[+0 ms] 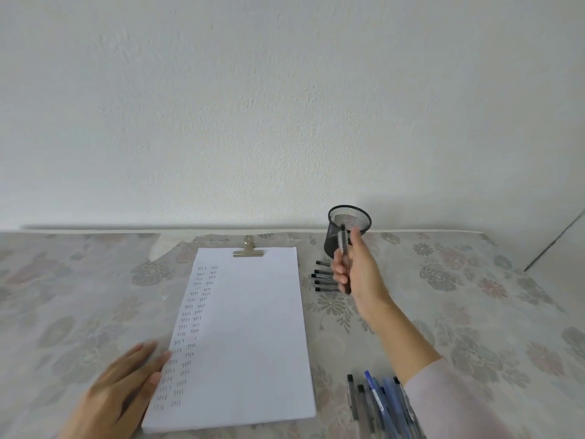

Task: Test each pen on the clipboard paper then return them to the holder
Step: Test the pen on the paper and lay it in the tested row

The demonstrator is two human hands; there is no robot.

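Presently catalogued, one moment at the desk:

1. Pen (342,240): slim stick type, pale barrel with dark ends, blurred. Judged light, stiff and smooth-sided, so apt to roll or slide in a loose hold. Best taken at mid-barrel between thumb and fingertips, which leaves one end free to lead into an opening.
2. Right hand (354,274): raised off the table, fingers curled round the pen's lower half. The upper half stands clear above the fingers, nearly upright. Its top end overlaps the front of the holder in this view. Whether it has reached the rim cannot be told.
3. Mesh holder (331,245): black wire cup, upright at the far edge of the table, right of the clipboard. It sits just beyond the right hand, and no pen shows above its rim. Judged light enough to tip if a pen is pushed against its side, so the pen should enter from above.
4. Paper (253,327): white sheet under a metal clip (248,248), with two columns of small test marks down its left side.
5. Left hand (126,384): flat, fingers straight, fingertips resting on the paper's lower left edge and holding nothing.
6. Row of pens (323,277): several lying side by side on the tablecloth (474,312), between paper and holder, partly hidden behind the right hand.
7. Bunch of pens (376,403): blue and grey, loose on the cloth beside the right forearm, near the paper's lower right corner.
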